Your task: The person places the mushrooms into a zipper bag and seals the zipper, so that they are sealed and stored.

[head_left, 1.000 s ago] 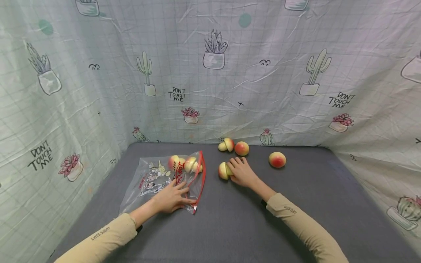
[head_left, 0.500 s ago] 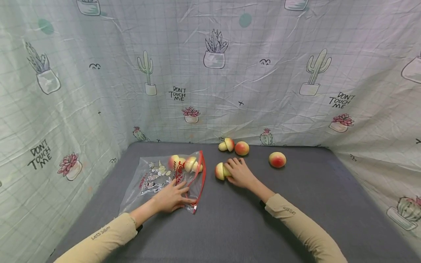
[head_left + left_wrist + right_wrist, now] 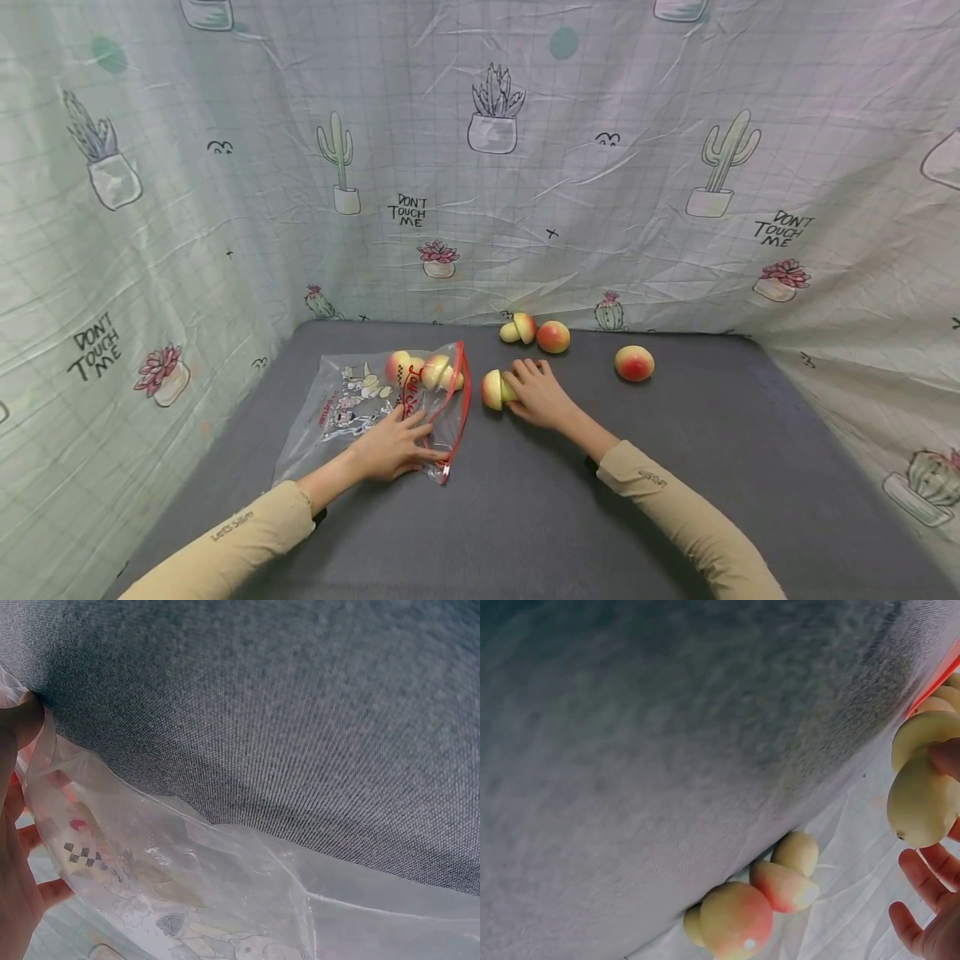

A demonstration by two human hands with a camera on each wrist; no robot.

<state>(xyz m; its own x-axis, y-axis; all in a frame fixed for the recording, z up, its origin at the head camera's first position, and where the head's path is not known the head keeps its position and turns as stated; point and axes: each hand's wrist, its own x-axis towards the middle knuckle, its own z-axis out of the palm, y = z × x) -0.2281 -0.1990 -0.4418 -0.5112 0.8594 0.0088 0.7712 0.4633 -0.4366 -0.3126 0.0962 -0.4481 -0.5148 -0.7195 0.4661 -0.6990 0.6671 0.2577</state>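
My right hand [image 3: 542, 395] grips a yellow-and-red toy mushroom [image 3: 492, 390] by its stem, cap pointing left towards the bag. The right wrist view shows the pale rounded stem end of this mushroom [image 3: 922, 802], the thumb over it and other fingers spread. My left hand [image 3: 393, 447] rests on a clear zip bag [image 3: 311, 425] with printed figures and a red zip edge, its fingers spread near the zip. In the left wrist view the thumb [image 3: 26, 720] touches the bag's edge. Inside the bag, near its mouth, lie two mushrooms [image 3: 438, 372], partly veiled by the print.
At the back of the grey table [image 3: 525, 525] lie a toy mushroom [image 3: 518, 328] on its side and a rounded red-yellow one [image 3: 553, 337]. Another rounded one [image 3: 634, 363] lies farther right. A cactus-print cloth [image 3: 525, 208] hangs behind and at both sides.
My right hand has moved left with the mushroom, closer to the bag's red edge. The left hand and the bag have stayed in place; the head view has shifted slightly.
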